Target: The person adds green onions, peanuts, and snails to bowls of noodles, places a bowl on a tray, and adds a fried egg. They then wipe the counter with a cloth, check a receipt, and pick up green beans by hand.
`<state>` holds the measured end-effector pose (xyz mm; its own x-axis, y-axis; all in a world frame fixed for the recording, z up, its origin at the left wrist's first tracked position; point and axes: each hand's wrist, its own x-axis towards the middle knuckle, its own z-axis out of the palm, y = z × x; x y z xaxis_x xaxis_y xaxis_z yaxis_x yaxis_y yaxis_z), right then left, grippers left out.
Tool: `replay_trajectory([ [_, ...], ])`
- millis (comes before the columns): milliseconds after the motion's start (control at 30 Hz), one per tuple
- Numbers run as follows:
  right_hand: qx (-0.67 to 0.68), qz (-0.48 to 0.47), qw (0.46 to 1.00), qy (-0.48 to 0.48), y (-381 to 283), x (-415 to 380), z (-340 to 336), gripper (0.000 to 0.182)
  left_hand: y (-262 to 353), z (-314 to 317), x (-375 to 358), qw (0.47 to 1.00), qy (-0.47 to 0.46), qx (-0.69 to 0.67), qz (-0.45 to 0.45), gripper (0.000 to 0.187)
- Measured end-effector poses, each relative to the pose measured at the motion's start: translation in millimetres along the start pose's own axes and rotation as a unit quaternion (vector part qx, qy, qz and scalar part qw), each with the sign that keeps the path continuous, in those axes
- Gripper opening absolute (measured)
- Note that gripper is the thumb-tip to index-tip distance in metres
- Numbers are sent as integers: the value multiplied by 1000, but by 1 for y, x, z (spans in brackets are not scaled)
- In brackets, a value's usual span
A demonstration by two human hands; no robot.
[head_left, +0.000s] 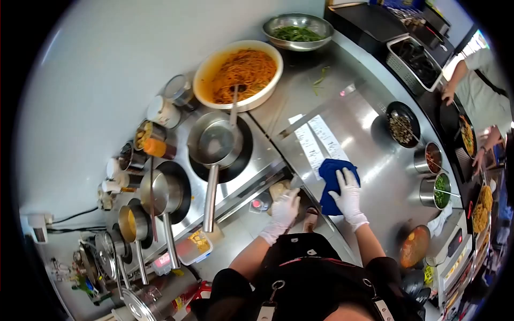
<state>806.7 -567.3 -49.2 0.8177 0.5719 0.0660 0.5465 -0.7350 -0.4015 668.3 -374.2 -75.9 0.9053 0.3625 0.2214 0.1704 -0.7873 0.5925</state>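
Note:
My right hand [349, 198], in a white glove, lies with fingers spread on a crumpled dark blue cloth [333, 170] on the steel counter [369, 155]. The cloth touches the lower ends of two white paper slips [307, 147] with writing on them. My left hand [284, 210], gloved too, hangs in front of the counter edge near an open gap under the worktop. Its fingers are loosely bent and apart, with nothing seen in them. A beige item [278, 188] shows just behind its fingertips, partly hidden.
Left, a saucepan [214, 140] and more pots stand on burners. Behind are a basin of reddish noodles [241, 75] and a steel bowl of greens [297, 33]. Along the right edge are a black bowl [401, 125] and steel containers [435, 190]; another person [484, 85] stands beyond.

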Motion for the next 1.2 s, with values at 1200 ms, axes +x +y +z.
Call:
replay_trajectory([
  [1200, -140, -61, 988, -30, -108, 131, 108, 59, -26, -6, -19, 826, 42, -390, -404, 20],
])
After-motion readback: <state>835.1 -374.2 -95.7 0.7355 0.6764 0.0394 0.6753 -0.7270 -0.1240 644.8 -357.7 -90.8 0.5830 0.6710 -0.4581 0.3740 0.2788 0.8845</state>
